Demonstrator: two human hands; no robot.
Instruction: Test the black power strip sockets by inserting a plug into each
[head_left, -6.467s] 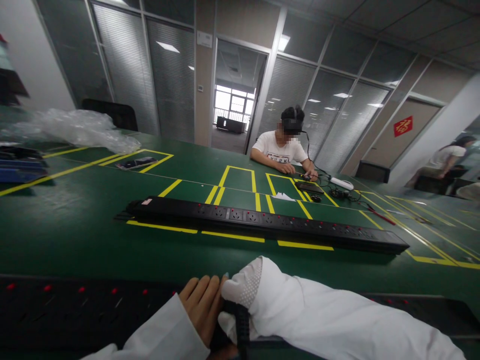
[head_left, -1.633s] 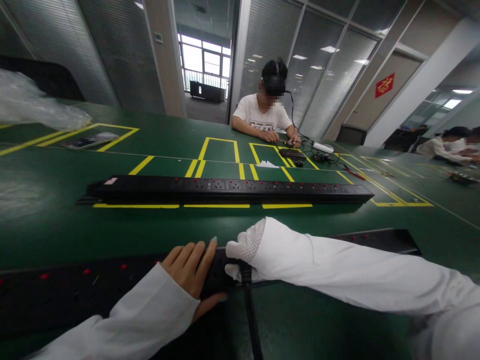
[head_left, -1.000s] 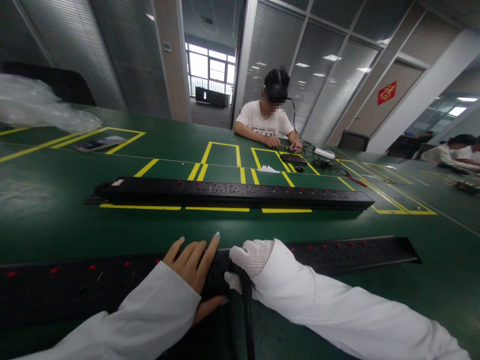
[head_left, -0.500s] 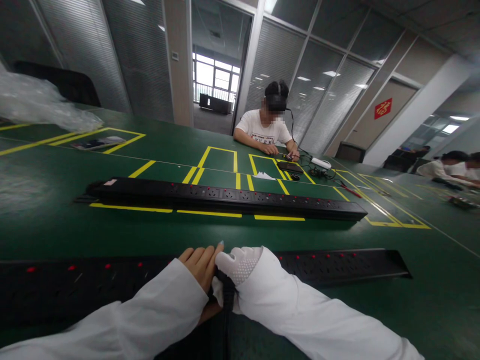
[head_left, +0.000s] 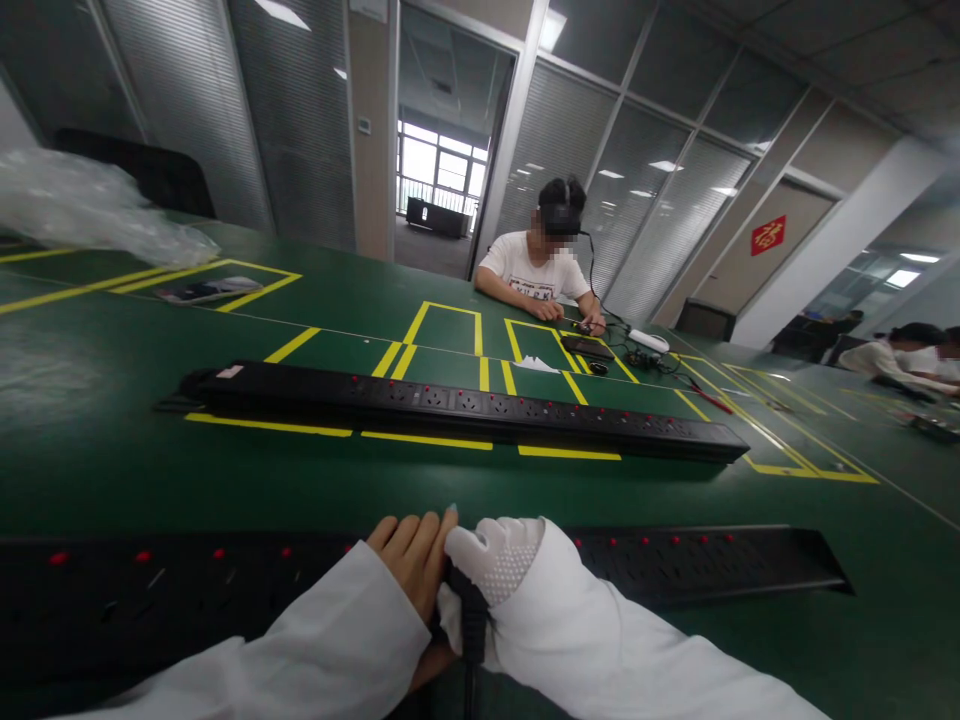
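A long black power strip with a row of sockets and red dots lies across the near side, under both hands. My bare left hand is closed over the middle of this strip, its fingers together over the far side. Right beside it, my right hand, in a white glove with dotted grip, grasps a black plug against the strip. The plug's cable runs down toward me. Its prongs and the socket beneath are hidden by my hands.
A second black power strip lies farther back on the green table, which bears yellow tape outlines. Clear plastic wrap is at the left. Across the table sits a person in a headset, near cables and small devices.
The camera view has tilted slightly, so the scene sits a little lower and to the right. Both hands keep their hold on the strip and plug, and more of the plug shows.
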